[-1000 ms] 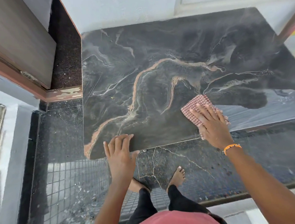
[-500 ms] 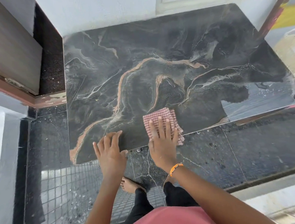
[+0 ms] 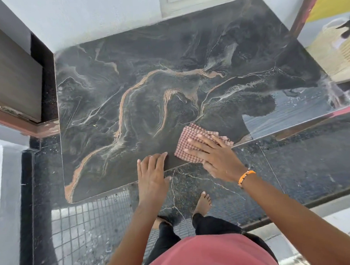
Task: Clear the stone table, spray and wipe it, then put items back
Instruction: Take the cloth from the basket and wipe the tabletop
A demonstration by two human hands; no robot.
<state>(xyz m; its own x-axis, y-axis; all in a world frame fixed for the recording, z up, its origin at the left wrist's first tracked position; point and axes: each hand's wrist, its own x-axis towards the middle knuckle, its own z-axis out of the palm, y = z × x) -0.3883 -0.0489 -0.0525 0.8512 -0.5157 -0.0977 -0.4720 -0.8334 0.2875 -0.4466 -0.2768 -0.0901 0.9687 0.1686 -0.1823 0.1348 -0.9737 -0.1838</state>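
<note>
The dark stone table, veined in orange and white, fills the middle of the head view with nothing standing on it. A red-and-white checked cloth lies flat at the table's near edge. My right hand presses down on the cloth with fingers spread; an orange band circles its wrist. My left hand rests flat on the near edge, just left of the cloth, holding nothing. A wet sheen shows on the table's near right corner.
A white wall runs behind the table. A wooden door and frame stand at the left. A pale woven basket sits beyond the table's right edge. My bare feet stand on the dark tiled floor below the near edge.
My right hand slid the cloth left along the near edge, then a little back to the right. My left hand stayed on the table's edge. The view shifted right, bringing the basket in.
</note>
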